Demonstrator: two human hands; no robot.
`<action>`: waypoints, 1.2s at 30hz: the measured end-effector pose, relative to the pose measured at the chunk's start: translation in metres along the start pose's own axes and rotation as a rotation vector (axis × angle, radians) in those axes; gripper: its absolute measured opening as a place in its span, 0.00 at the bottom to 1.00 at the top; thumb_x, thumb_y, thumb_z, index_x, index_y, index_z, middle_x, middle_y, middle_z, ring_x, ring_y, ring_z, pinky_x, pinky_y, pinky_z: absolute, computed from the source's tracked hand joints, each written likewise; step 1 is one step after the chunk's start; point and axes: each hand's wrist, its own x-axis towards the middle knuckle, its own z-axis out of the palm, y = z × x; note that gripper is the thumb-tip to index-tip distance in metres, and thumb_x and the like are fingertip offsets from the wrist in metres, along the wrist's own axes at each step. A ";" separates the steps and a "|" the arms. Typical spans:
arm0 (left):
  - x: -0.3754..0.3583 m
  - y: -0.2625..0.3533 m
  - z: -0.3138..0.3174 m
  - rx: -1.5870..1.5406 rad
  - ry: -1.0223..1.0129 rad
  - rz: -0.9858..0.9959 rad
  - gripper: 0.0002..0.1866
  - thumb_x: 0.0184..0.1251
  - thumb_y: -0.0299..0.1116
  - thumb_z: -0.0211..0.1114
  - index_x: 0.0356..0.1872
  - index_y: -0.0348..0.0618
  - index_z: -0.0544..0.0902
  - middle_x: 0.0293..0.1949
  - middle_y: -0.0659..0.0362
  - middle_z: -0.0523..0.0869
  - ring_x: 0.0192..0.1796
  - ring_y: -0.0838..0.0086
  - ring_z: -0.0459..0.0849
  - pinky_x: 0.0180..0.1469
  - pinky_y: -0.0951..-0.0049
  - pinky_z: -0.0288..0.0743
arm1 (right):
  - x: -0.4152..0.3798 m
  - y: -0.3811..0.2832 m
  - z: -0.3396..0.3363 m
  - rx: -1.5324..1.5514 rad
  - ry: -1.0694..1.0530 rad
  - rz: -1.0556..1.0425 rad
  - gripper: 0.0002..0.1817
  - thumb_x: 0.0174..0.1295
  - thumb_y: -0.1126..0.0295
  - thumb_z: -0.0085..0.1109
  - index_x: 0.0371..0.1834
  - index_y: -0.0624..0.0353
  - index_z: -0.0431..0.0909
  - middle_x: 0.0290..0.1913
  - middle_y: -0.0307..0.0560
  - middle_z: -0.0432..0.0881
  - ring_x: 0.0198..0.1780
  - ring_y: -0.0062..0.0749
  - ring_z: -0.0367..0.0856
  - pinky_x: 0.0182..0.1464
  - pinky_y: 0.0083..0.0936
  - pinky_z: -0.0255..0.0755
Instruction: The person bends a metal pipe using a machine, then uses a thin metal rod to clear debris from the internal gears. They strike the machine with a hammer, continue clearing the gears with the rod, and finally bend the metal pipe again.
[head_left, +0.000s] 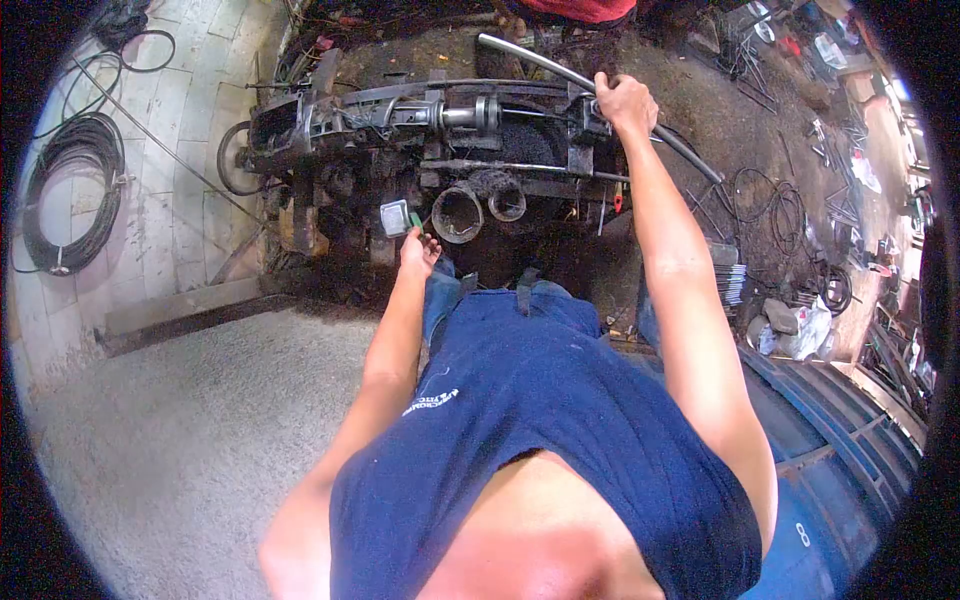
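My right hand [625, 103] is closed around a long, slightly curved metal pipe [535, 58], which slants above the right end of a dark, greasy machine [400, 118]. Lower and to the left, my left hand [421, 250] has its fingers curled round a small green-handled tool [416, 220]; its working end is too small to make out. Touching or just behind the green part is a pale square container [395, 218]. Two round pipe openings, a larger one [458, 214] and a smaller one [507, 203], sit right of my left hand, under the machine.
A coil of black cable [70, 195] rests on the pale tiles at left. Someone in red [575, 8] is at the top edge. Loose cables [785, 215] and metal rods lie on the dirt floor at right. Blue metal panels [800, 450] stand at lower right.
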 end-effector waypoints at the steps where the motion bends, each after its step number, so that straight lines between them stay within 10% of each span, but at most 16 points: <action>1: -0.001 0.001 0.000 0.004 0.001 -0.001 0.08 0.74 0.41 0.54 0.41 0.50 0.74 0.28 0.64 0.76 0.30 0.73 0.76 0.33 0.66 0.76 | 0.000 0.000 0.001 0.001 0.001 -0.007 0.33 0.58 0.38 0.47 0.41 0.58 0.86 0.42 0.62 0.85 0.48 0.56 0.84 0.52 0.45 0.76; 9: -0.004 -0.007 -0.016 0.707 0.078 0.050 0.12 0.73 0.41 0.57 0.47 0.46 0.79 0.33 0.60 0.88 0.26 0.75 0.82 0.25 0.69 0.76 | -0.006 0.010 0.006 0.013 0.068 -0.217 0.35 0.60 0.34 0.48 0.39 0.60 0.82 0.44 0.56 0.85 0.47 0.55 0.83 0.49 0.46 0.75; 13: 0.045 -0.026 -0.030 1.173 0.207 0.235 0.14 0.64 0.44 0.66 0.33 0.43 0.86 0.31 0.58 0.88 0.31 0.71 0.85 0.31 0.64 0.76 | -0.009 0.013 0.010 -0.118 0.086 -0.357 0.32 0.61 0.35 0.51 0.40 0.59 0.77 0.46 0.53 0.83 0.45 0.52 0.83 0.47 0.46 0.75; 15: 0.083 -0.043 -0.044 1.113 0.247 0.359 0.16 0.61 0.44 0.68 0.39 0.40 0.88 0.37 0.48 0.89 0.43 0.59 0.86 0.50 0.61 0.75 | -0.009 0.013 0.013 -0.159 0.104 -0.417 0.31 0.63 0.36 0.50 0.41 0.57 0.74 0.43 0.56 0.84 0.43 0.56 0.83 0.44 0.46 0.75; 22: 0.033 -0.037 -0.044 1.178 0.276 0.426 0.22 0.61 0.45 0.66 0.51 0.40 0.83 0.49 0.45 0.86 0.54 0.52 0.83 0.56 0.59 0.73 | -0.009 0.005 0.003 -0.327 -0.068 -0.466 0.26 0.63 0.42 0.54 0.43 0.58 0.73 0.33 0.60 0.84 0.38 0.57 0.85 0.40 0.49 0.78; 34: -0.121 0.026 0.007 1.418 0.228 1.359 0.24 0.67 0.36 0.62 0.60 0.32 0.75 0.54 0.41 0.79 0.58 0.48 0.76 0.62 0.56 0.68 | 0.004 0.041 -0.023 -0.244 -0.202 -0.474 0.21 0.59 0.52 0.61 0.48 0.56 0.76 0.37 0.58 0.83 0.41 0.57 0.83 0.44 0.49 0.77; 36: -0.144 0.044 0.060 1.393 0.122 1.375 0.22 0.68 0.37 0.61 0.59 0.37 0.77 0.54 0.43 0.80 0.59 0.52 0.76 0.63 0.58 0.68 | -0.013 0.056 -0.036 -0.148 0.062 -0.545 0.23 0.59 0.52 0.61 0.51 0.56 0.76 0.39 0.57 0.81 0.43 0.55 0.81 0.47 0.46 0.75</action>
